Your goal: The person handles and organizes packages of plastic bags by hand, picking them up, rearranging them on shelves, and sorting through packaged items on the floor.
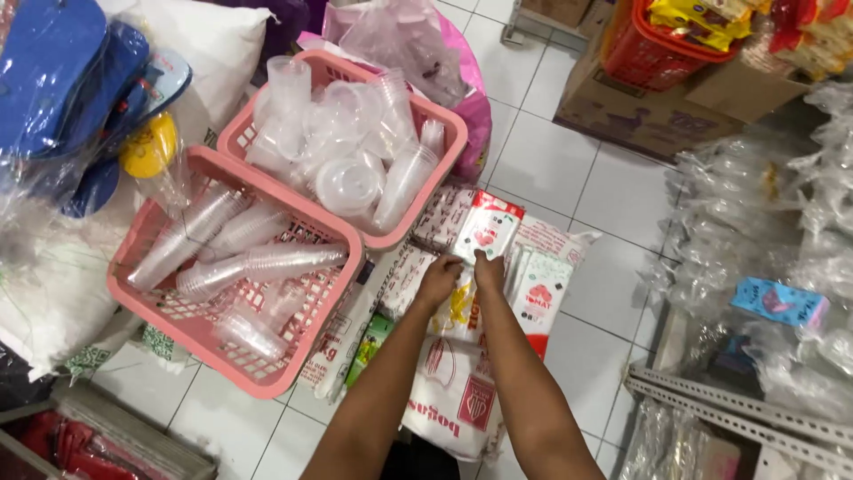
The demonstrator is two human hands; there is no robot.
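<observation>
While both arms reach forward from the bottom edge of the head view, we see the left hand (437, 279) and the right hand (488, 268) meeting at the near edge of a flat red-and-white packet (487, 228). The packet lies tilted on top of a heap of similar flat packs (538, 289), between the pink baskets and the white tiled floor (542, 160). The right hand's fingers (485, 258) are drawn together and pinched on the packet's lower edge; the left hand's fingers are curled and touch the packs just beside that edge, though we cannot tell whether they actually grip the packet.

Still in this one view, the nearer pink basket (200, 333) holds sleeves of clear plastic cups (267, 262) lying on their sides, and the farther pink basket (435, 124) is piled with clear tubs and lids. Bagged goods hang on a rack (755, 413) to the right, and a cardboard box (635, 111) with a red basket on it stands further off.

We judge the step in hand to be the taking or setting straight of the top packet on its heap. The next move, as we read it, calls for a firm two-handed hold on that slippery wrapper, so that the loose packs beneath do not slide off.
</observation>
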